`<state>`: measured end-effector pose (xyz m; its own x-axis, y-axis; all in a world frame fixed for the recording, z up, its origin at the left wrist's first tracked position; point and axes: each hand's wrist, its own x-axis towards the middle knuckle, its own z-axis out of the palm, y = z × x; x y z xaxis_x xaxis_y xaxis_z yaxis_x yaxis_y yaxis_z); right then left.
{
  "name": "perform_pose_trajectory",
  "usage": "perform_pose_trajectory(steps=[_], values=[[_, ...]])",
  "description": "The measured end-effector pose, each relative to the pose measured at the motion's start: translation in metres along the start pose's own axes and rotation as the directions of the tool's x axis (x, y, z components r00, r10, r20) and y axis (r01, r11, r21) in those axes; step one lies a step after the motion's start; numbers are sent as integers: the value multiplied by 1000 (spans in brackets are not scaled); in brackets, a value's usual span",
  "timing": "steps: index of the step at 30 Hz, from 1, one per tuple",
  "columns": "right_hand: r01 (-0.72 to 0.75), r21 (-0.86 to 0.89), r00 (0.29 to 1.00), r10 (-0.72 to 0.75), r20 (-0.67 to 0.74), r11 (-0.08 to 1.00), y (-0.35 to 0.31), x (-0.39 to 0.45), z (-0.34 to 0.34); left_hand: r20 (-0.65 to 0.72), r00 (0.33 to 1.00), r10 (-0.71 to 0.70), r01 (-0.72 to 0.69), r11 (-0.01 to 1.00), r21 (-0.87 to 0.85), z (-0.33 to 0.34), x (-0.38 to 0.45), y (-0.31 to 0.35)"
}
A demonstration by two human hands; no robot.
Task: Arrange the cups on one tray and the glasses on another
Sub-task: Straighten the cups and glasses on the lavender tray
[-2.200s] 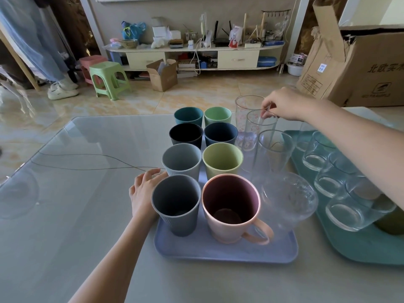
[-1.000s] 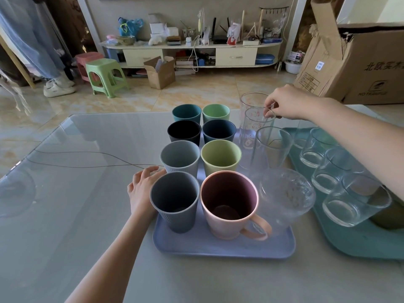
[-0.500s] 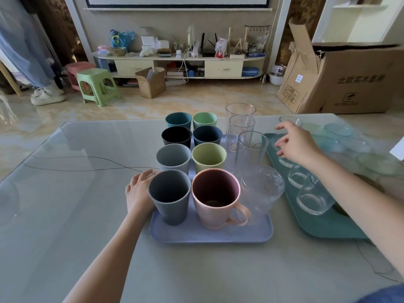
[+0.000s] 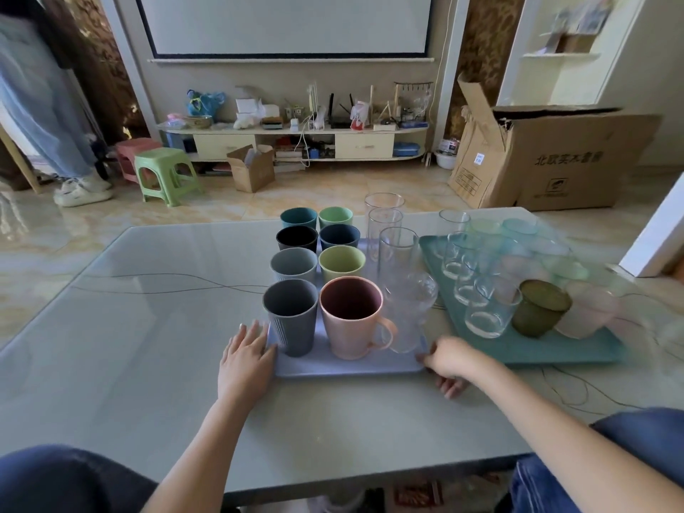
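Observation:
A lavender tray [image 4: 333,366] in the middle of the table carries several coloured cups in two rows, with a grey cup [image 4: 290,316] and a pink mug [image 4: 351,316] nearest me. Along its right side stand tall clear glasses [image 4: 398,249] and a textured glass [image 4: 407,312]. To the right, a teal tray [image 4: 518,349] holds several short glasses and a green glass [image 4: 540,307]. My left hand [image 4: 244,361] rests with straight fingers against the lavender tray's left edge beside the grey cup. My right hand [image 4: 449,364] pinches that tray's front right corner with curled fingers.
A thin wire [image 4: 166,286] runs across the table on the left, and more wire [image 4: 566,386] loops near the teal tray. The table's front edge is just above my knees. On the floor beyond are a large cardboard box [image 4: 555,161], a green stool [image 4: 164,175] and a standing person [image 4: 48,116].
My right hand let go of the tall glass, passed over the teal tray and came down onto the lavender tray's front right corner. My left hand slid slightly nearer along the left edge.

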<state>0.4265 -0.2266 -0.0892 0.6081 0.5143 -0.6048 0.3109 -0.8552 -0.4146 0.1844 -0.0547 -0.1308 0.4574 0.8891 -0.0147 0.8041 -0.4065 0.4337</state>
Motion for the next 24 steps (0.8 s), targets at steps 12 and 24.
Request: perform_pose_trajectory(steps=[12,24], values=[[131,-61,975,-140,-172,989,8,-6,2,3,999,-39,39,999,-1,2,-7,4],[122,-101,975,-138,-174,987,5,-4,-9,9,999,-46,46,998,38,6,-5,5]])
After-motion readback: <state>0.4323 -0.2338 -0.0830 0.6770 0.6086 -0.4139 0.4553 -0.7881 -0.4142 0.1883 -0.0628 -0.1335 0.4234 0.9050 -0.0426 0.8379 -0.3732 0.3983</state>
